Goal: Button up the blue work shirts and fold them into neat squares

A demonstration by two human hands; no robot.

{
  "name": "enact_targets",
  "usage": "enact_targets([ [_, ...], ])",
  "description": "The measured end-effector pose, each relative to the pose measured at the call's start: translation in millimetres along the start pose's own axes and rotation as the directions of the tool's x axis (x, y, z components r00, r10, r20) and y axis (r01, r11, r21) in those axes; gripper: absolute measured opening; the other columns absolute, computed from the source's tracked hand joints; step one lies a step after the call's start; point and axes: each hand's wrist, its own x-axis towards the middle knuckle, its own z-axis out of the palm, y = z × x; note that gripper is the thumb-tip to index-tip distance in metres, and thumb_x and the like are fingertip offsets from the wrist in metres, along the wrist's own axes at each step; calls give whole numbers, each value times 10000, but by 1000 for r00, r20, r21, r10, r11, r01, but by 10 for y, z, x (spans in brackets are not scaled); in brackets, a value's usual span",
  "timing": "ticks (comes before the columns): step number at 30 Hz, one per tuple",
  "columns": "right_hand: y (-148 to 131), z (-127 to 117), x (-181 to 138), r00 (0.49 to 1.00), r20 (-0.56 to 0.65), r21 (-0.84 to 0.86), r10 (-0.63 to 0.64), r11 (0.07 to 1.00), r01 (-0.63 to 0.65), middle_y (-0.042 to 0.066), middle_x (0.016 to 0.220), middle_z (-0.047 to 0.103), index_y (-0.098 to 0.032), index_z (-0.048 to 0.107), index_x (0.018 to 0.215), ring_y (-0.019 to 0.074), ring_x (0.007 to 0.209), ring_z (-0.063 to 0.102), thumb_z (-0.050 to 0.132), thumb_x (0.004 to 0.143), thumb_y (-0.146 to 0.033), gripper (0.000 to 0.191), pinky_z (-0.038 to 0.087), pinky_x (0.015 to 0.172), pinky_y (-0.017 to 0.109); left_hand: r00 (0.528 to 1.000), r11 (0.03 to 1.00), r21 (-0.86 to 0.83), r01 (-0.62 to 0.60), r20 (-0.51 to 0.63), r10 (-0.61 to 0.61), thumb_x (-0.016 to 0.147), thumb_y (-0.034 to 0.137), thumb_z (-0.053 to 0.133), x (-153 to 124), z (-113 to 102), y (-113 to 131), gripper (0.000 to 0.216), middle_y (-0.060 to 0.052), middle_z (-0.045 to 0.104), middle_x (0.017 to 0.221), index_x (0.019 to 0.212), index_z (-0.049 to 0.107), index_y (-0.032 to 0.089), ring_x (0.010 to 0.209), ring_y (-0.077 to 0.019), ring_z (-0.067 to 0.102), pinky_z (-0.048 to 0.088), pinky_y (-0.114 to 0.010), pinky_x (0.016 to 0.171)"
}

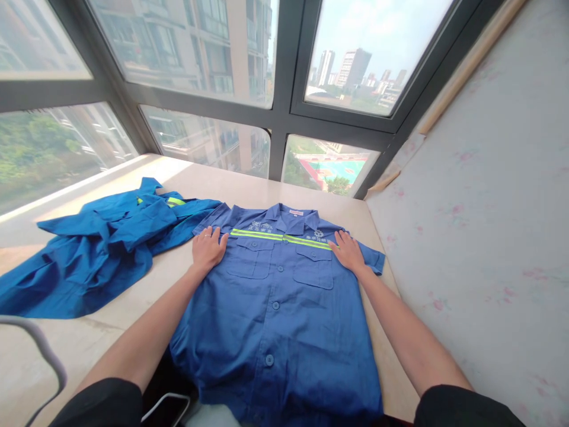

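A blue short-sleeved work shirt lies front side up, its collar pointing toward the window and its lower end hanging over the near edge. It has buttons down the middle, two flap pockets and a yellow-green stripe across the chest. My left hand rests flat on the shirt near the left sleeve, fingers stretched out, a ring on one finger. Flat on the opposite side, by the other sleeve, lies my right hand with its fingers extended. Neither hand grips the cloth.
Another blue garment with yellow-green strips lies crumpled at the left on the pale window ledge. Dark-framed windows stand behind. A flower-patterned wall borders the right side. A grey curved cable shows at the lower left.
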Motion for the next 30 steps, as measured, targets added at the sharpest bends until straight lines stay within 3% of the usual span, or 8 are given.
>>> enact_targets([
  [4,-5,17,-8,1000,-16,-29,-1,1000,0,131,1602,275,-114,321,1525,281,1480,233,243,1005,-494,650,205,1188,473,999,999,10,32,-28,-32,960,433,269,86,-123,-107,538,-192,648,1189,1238,611,124,1122,-347,575,433,-451,931],
  [9,33,90,10,999,-40,-84,-29,996,26,139,1591,299,-115,340,1515,287,1468,258,227,1004,-487,643,241,1169,482,999,996,80,27,20,-29,905,373,421,454,-269,-363,480,-215,591,1267,1294,538,115,1132,-347,589,469,-413,888],
  [13,72,153,39,996,-67,-104,-55,993,48,153,1580,320,-110,364,1503,292,1458,281,217,1000,-496,651,246,1164,487,958,976,-23,217,199,-209,810,547,590,748,-289,-385,600,-197,651,1205,1236,568,124,1118,-345,615,493,-373,862],
  [16,104,191,73,994,-84,-113,-70,992,61,153,1579,321,-116,368,1501,293,1454,288,208,998,-505,656,248,1160,492,914,938,-123,324,295,-277,740,496,680,909,-303,-326,423,-122,722,1033,1010,671,171,1009,-305,663,510,-324,794],
  [19,124,202,112,994,-77,-111,-75,992,66,151,1580,319,-122,357,1507,289,1453,292,199,998,-508,658,252,1158,490,925,926,-164,340,237,-298,820,407,582,1052,-400,-330,251,-101,726,954,882,686,187,982,-280,667,509,-324,798],
  [24,73,167,192,997,-60,-121,-48,992,41,149,1583,316,-127,361,1506,294,1455,284,211,995,-501,651,268,1149,501,913,883,-243,401,27,-407,894,434,465,1268,-667,-452,320,-160,702,1059,914,679,197,1065,-324,629,497,-427,862],
  [27,0,148,252,998,-49,-127,-27,992,20,150,1585,309,-123,351,1510,298,1455,282,214,996,-499,651,276,1144,513,893,848,-309,431,13,-449,896,487,464,1351,-722,-469,367,-186,675,1152,986,679,203,1132,-363,591,468,-504,897],
  [30,-55,145,309,999,-39,-126,-15,992,10,143,1585,308,-130,346,1514,296,1455,280,213,997,-507,653,278,1143,517,854,801,-326,502,40,-519,896,560,448,1401,-646,-471,458,-214,644,1215,1063,672,197,1157,-391,571,445,-557,894],
])
